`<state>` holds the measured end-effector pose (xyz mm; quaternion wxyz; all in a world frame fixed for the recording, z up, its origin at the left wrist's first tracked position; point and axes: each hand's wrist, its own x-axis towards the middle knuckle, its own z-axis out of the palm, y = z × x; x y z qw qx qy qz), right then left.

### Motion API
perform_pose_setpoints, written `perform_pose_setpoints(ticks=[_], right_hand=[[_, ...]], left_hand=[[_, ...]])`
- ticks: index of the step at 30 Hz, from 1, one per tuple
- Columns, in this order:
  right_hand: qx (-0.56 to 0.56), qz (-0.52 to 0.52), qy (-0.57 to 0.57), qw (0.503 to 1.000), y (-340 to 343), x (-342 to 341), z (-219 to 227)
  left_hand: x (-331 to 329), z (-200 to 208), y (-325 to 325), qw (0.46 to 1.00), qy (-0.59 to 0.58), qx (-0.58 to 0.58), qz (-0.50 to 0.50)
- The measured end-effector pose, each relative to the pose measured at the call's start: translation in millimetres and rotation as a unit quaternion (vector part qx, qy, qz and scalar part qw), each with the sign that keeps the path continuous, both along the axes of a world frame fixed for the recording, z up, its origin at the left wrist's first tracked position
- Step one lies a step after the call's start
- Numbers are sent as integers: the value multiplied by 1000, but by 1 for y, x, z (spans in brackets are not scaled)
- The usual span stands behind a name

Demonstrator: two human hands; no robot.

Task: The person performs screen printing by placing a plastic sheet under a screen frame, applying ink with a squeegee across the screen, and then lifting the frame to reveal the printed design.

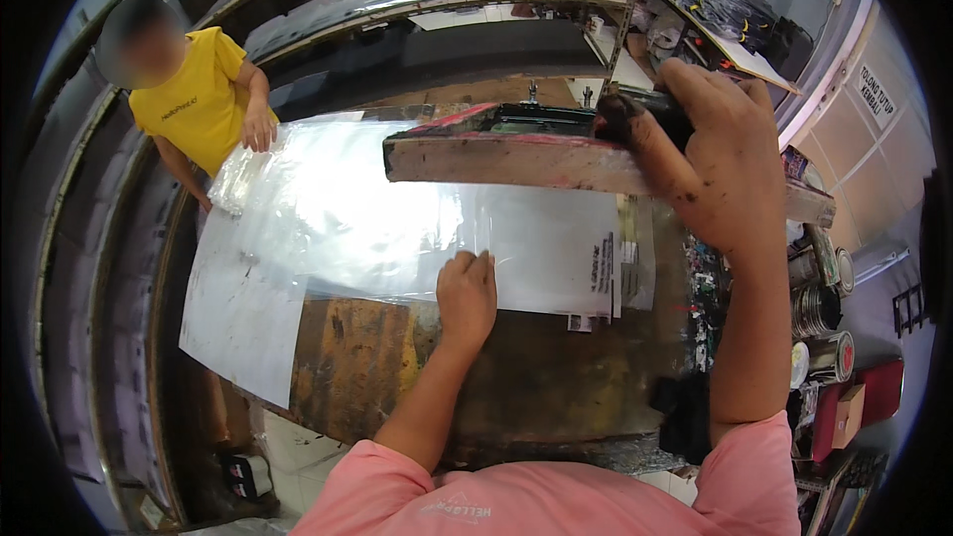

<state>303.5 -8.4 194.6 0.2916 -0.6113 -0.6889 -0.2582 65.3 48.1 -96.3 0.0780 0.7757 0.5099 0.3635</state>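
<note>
My right hand [720, 154] is closed at the right part of a raised wooden screen-printing frame [516, 161]. A black, ink-stained block [663, 114], which looks like a squeegee, is also under its fingers; dark ink marks the thumb. Below the frame, clear plastic sheets [397, 238] lie over white paper on the table. My left hand [467, 293] has its fingers curled together at the near edge of the plastic, pinching it. Dark print shows at the right end of the top sheet. Across the table's left end, a co-worker's hand [260, 129] rests on the plastic.
The worn wooden table [566, 377] has stained edges. A white sheet [243, 323] hangs over its left corner. Ink cans [829, 357] line the right side, beside a black cloth [685, 412]. Racks [427, 0] stand behind, and a co-worker in yellow [194, 89] stands left.
</note>
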Motion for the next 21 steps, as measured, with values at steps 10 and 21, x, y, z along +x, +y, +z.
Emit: perform_pose_setpoints(ticks=[10, 21], right_hand=[[-47, -5, -9, 999, -10, -11, 4], [-33, -31, -24, 999, -19, -16, -17]], left_hand=[[-202, 13, 42, 979, -69, 48, 185], [-276, 28, 70, 958, 94, 115, 247]])
